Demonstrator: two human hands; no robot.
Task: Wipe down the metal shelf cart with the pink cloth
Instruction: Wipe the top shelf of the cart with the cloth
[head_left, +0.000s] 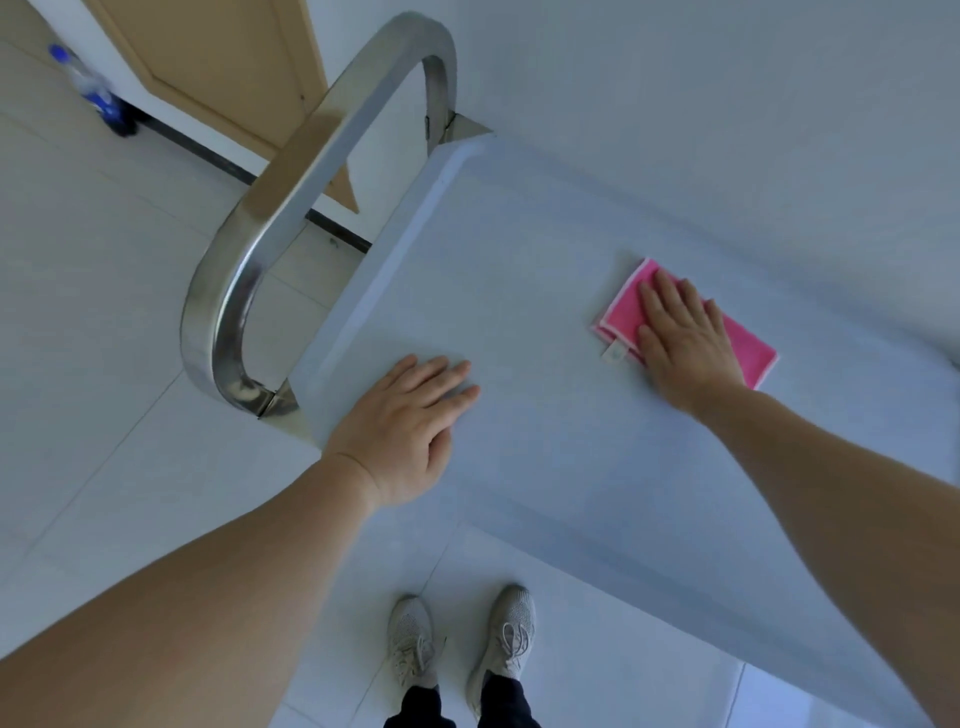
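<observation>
Soft, even daylight fills the scene, with a cool bluish cast over the pale surfaces. Shadows are faint: a thin one under the left hand where it lies flat, another under the right hand pressing the pink cloth. Beyond the left hand, the handle of the cart carries bright streaks of glare and smeared reflections. The wide lens bends straight lines strongly, worst toward the edges. Far from both hands, the bottle by the door is blurred.
</observation>
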